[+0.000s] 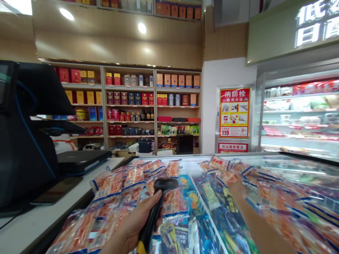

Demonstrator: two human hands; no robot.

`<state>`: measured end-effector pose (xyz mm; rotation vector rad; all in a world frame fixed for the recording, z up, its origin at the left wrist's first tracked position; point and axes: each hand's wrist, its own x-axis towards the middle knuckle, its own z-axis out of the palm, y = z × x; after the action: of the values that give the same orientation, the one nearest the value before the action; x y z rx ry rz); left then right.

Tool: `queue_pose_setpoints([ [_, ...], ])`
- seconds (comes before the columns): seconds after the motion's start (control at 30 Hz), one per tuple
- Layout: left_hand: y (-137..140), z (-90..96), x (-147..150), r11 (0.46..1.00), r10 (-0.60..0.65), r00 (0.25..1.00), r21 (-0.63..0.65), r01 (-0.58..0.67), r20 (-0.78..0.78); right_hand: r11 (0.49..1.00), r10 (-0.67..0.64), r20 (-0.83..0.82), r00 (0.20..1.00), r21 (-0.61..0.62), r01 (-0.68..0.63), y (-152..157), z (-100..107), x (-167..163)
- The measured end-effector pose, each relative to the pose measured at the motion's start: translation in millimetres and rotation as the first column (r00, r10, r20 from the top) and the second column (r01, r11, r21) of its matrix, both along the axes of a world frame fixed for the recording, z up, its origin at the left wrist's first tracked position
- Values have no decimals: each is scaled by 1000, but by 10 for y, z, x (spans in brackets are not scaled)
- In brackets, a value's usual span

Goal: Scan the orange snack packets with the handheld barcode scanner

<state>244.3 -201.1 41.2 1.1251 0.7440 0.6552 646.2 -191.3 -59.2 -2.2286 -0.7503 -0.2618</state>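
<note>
My left hand is wrapped round the black handle of a barcode scanner, its head pointing away over the freezer. Below and around it lie clear bags of orange-pink food with blue edges, several showing barcodes. Farther off on the right, my right hand reaches to a similar clear packet at the back of the pile. Its fingers blend with the packets, and I cannot tell whether they grip one. Between my hands, blue packets show beside a white wire divider.
On the left, a counter bears a black checkout terminal, a flat black device and a phone. Shelves of boxed goods line the back wall. A lit fridge stands right of a red poster.
</note>
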Motion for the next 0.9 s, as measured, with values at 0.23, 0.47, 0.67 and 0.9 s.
queue_pose_setpoints([
  [0.23, -49, 72, -61, 999, -28, 999, -33, 29, 30, 879, 254, 79, 964, 397, -264, 134, 341, -661],
  [0.47, -127, 192, -284, 998, -41, 995, -32, 44, 93, 692, 555, 103, 826, 495, -526, 329, 527, -1312],
  [0.67, -179, 246, -482, 999, 46, 994, -19, -45, 101, 625, 650, 127, 749, 472, -622, 454, 549, -1663],
  [0.9, -157, 257, -589, 994, 104, 989, 18, -106, 103, 691, 626, 147, 766, 350, -632, 613, 632, -1869],
])
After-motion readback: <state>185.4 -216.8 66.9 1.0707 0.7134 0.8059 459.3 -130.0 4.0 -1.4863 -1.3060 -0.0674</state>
